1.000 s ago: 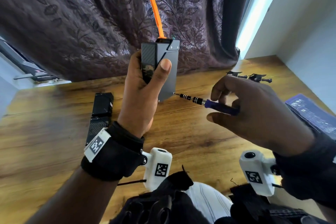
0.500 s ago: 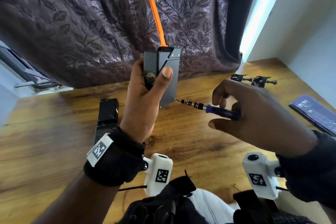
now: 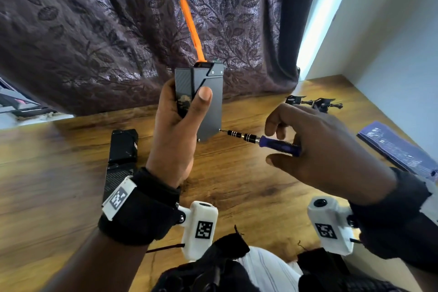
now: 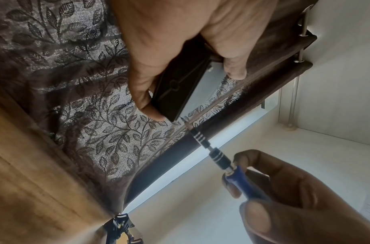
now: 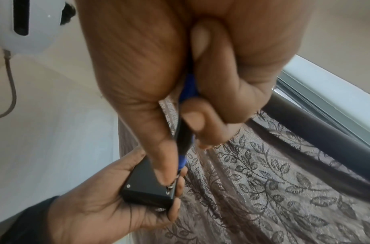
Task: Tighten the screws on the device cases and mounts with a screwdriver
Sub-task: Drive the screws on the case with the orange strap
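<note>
— Device case point(image 3: 208, 104): where is it?
— Centre frame, upright, left hand point(image 3: 176, 135) wrapped round it; matte black, boxy, orange strip on top.
— And the screwdriver point(image 3: 263, 141)?
— Right hand point(image 3: 327, 147) pinches its blue handle; the shaft runs leftward, tip at the case's lower right corner screw.

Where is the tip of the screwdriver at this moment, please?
In the head view, the screwdriver, held in the right hand, points left with its tip at the lower right corner of the black case that the left hand holds upright above the table.
</note>
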A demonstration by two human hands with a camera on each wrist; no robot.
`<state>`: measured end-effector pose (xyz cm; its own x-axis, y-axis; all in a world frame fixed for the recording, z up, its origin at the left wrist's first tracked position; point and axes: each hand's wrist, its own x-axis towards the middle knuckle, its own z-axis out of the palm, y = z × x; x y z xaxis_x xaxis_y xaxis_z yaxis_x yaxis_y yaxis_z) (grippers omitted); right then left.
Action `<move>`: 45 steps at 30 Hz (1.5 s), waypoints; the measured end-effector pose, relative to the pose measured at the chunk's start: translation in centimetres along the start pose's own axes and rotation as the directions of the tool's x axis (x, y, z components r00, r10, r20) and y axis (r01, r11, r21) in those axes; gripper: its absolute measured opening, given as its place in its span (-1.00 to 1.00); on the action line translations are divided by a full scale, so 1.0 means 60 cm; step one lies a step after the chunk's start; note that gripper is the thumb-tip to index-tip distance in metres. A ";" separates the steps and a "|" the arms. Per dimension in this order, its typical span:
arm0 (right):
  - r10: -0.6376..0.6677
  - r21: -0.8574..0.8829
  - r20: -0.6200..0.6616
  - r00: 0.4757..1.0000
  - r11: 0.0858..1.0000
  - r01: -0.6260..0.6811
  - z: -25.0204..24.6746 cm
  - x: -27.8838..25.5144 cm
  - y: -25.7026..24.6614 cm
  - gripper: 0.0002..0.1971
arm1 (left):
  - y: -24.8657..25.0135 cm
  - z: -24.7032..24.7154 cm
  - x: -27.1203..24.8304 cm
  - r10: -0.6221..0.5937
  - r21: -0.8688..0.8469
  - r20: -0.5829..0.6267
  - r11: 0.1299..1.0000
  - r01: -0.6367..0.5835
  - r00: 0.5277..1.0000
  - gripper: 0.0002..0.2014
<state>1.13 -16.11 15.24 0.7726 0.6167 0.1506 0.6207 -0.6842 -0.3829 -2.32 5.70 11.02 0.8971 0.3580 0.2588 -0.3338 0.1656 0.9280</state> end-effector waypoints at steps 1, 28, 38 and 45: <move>0.012 -0.002 -0.022 1.000 1.000 -0.012 -0.003 0.001 0.002 -0.65 | 0.000 0.001 0.003 -0.003 -0.005 -0.001 1.000 0.003 1.000 -0.49; 0.021 0.049 -0.116 0.993 0.999 -0.016 -0.013 0.040 -0.020 -0.68 | 0.009 -0.015 0.047 -0.010 -0.012 0.029 1.000 0.010 1.000 -0.43; -0.022 0.041 -0.182 0.983 0.999 0.030 -0.009 0.022 -0.028 -0.81 | 0.014 -0.019 0.054 -0.064 0.014 0.015 0.998 0.064 0.998 -0.66; -0.009 0.036 -0.187 0.982 0.999 0.016 -0.002 0.025 -0.030 -0.88 | 0.003 -0.028 0.045 -0.070 0.002 0.052 0.998 0.070 0.996 -0.56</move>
<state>1.21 -14.00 16.29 0.7785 0.5390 0.3215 0.6275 -0.6599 -0.4132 -0.42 8.24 11.44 0.9321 0.2976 0.2066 -0.2695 0.1885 0.9444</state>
